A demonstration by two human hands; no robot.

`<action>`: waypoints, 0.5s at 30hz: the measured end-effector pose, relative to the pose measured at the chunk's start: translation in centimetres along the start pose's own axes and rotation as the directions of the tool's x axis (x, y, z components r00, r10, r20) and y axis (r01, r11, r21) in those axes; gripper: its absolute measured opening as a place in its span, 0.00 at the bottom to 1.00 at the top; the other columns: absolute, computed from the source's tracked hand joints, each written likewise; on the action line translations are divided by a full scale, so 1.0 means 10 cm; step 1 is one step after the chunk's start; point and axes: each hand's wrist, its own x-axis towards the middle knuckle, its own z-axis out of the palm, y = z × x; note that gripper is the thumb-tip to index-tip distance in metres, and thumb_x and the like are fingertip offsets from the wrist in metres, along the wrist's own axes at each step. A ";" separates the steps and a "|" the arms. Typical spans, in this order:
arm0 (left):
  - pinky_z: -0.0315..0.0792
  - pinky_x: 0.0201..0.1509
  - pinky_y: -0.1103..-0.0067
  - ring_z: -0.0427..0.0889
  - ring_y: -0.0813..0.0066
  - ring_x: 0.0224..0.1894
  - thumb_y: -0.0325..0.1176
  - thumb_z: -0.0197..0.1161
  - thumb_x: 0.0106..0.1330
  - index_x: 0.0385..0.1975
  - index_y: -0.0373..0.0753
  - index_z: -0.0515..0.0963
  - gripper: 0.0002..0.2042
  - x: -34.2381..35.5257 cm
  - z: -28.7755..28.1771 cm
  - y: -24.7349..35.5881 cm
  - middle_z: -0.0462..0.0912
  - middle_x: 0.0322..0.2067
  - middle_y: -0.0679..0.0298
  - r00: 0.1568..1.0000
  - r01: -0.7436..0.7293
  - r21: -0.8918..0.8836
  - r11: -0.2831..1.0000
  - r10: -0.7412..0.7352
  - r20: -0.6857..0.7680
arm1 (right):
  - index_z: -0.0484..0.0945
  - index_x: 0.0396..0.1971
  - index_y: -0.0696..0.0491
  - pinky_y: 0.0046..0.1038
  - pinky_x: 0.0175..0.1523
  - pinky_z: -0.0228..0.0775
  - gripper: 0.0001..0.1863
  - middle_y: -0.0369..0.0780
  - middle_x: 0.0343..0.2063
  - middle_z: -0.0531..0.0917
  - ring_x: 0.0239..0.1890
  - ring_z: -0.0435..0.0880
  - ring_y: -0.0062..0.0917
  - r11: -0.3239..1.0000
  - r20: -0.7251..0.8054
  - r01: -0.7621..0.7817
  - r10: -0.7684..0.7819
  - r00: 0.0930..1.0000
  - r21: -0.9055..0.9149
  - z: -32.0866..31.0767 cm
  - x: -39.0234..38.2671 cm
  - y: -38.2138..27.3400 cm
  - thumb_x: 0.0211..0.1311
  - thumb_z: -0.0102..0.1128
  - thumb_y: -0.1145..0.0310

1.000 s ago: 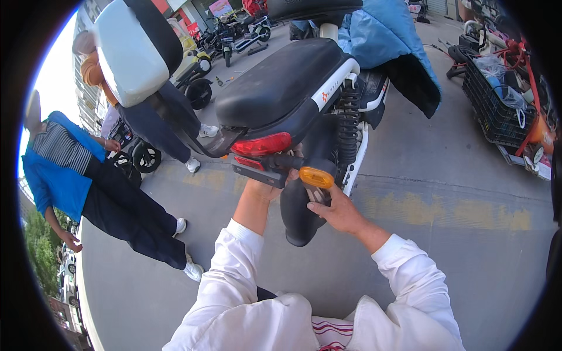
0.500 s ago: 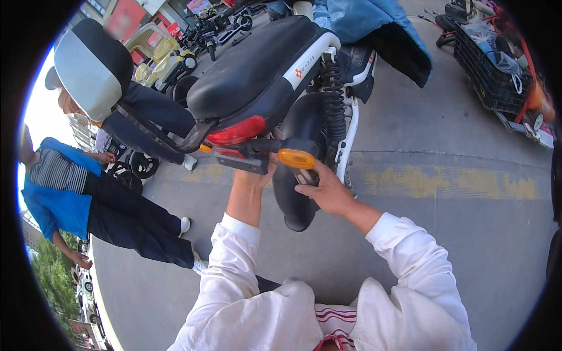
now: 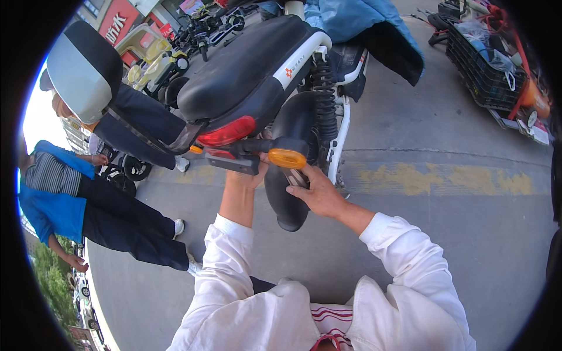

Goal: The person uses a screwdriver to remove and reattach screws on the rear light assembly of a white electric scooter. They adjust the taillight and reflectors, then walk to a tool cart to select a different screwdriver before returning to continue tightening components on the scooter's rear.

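Note:
A black-and-white electric scooter has a padded seat (image 3: 234, 70), a grey-and-black backrest (image 3: 85, 70), a red tail lamp (image 3: 225, 130) and an orange side reflector (image 3: 287, 157). Below them is the black rear mudguard (image 3: 281, 205), beside a coil shock (image 3: 325, 99). My left hand (image 3: 249, 178) is tucked under the dark plate bracket (image 3: 231, 164), its fingers curled and partly hidden; what they grip is unclear. My right hand (image 3: 316, 193) is closed on a metal strip on the mudguard, just below the orange reflector, with the thumb pressing on it.
A person in a blue jacket (image 3: 67, 207) stands at left; another in dark trousers (image 3: 132, 140) is behind the backrest. A black crate (image 3: 477, 70) on a cart is at right. A blue quilted cover (image 3: 374, 35) hangs at the scooter's front. Parked scooters (image 3: 205, 41) stand behind.
The view has shifted, putting the scooter higher and further left in the picture. Both hands stay in the same places on it. The people at left appear slightly shifted.

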 end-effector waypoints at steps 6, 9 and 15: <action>0.67 0.33 0.84 0.75 0.80 0.30 0.44 0.65 0.64 0.38 0.38 0.79 0.15 0.01 0.10 -0.03 0.79 0.39 0.57 0.990 -0.014 0.088 0.996 0.026 -0.137 | 0.70 0.55 0.52 0.37 0.54 0.67 0.24 0.48 0.40 0.74 0.43 0.76 0.41 0.997 -0.034 0.030 -0.033 0.999 -0.078 -0.04 -0.01 -0.02 0.62 0.67 0.62; 0.67 0.33 0.84 0.75 0.80 0.30 0.44 0.66 0.63 0.38 0.38 0.78 0.14 0.01 0.13 -0.03 0.79 0.39 0.57 0.988 -0.015 0.098 0.995 0.030 -0.150 | 0.69 0.55 0.53 0.37 0.53 0.67 0.24 0.49 0.40 0.74 0.43 0.76 0.42 0.998 -0.011 0.037 -0.038 0.999 -0.051 -0.04 -0.03 -0.04 0.63 0.66 0.61; 0.67 0.33 0.84 0.75 0.79 0.30 0.42 0.66 0.63 0.38 0.39 0.77 0.14 0.00 0.10 -0.01 0.78 0.38 0.57 0.991 0.000 0.123 0.992 0.017 -0.136 | 0.68 0.56 0.54 0.38 0.53 0.68 0.25 0.50 0.41 0.75 0.44 0.77 0.43 0.994 -0.017 0.104 -0.105 0.994 -0.035 0.07 -0.02 0.05 0.65 0.64 0.59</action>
